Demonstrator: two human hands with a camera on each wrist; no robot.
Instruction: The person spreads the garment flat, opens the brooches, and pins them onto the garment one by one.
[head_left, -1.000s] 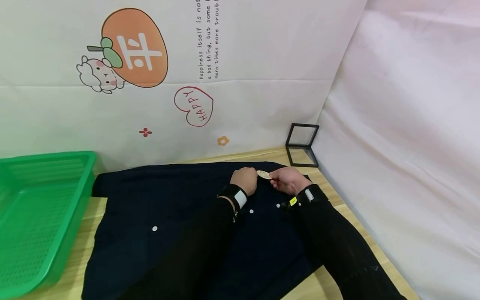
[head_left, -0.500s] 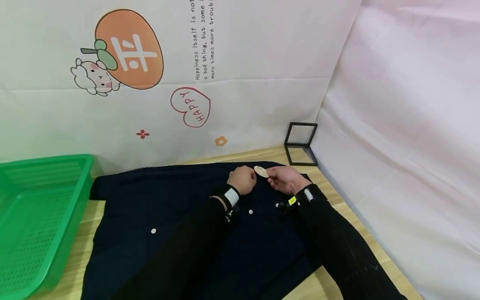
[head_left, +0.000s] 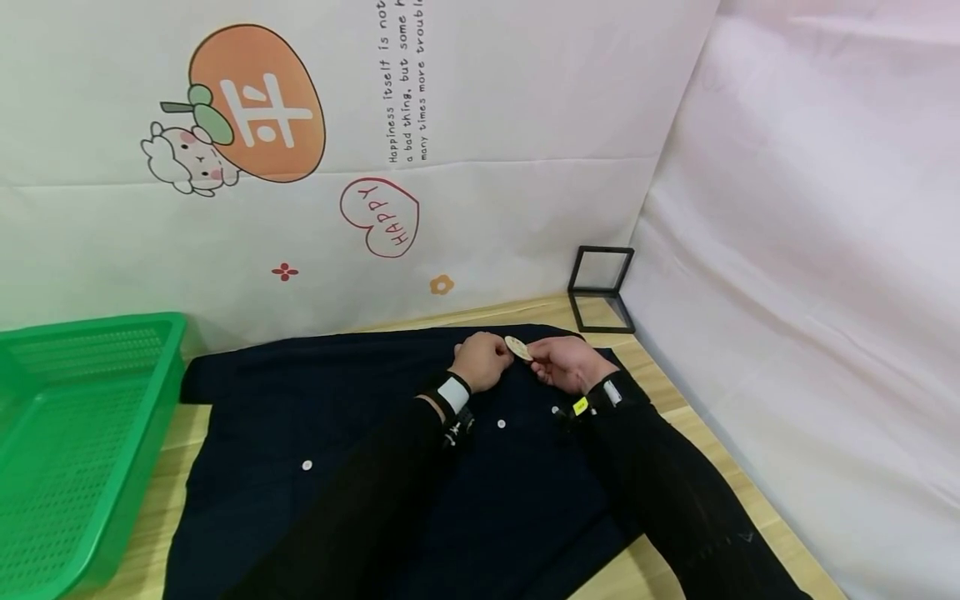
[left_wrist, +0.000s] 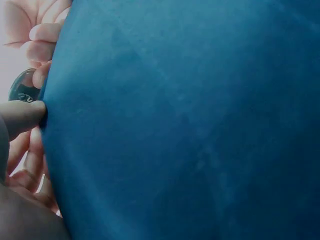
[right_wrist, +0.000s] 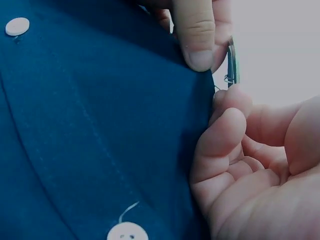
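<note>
A dark navy shirt with white buttons lies spread on the table. Near its far right part, my left hand pinches a raised edge of the cloth; its thumb presses on the fabric in the right wrist view. Close beside it, my right hand holds a pale round pin badge by its right side, fingers curled. The left wrist view shows the badge's dark back with metal bits, just past the cloth edge. Raised cloth covers much of the left wrist view.
At the left stands a green plastic basket. A black folding frame stands at the table's far right corner. White printed cloth rises behind the table, and another white sheet hangs along the right.
The badge has tilted more steeply and shifted slightly left. My left hand has turned a little, its wrist moving left. The head view has also shifted slightly.
</note>
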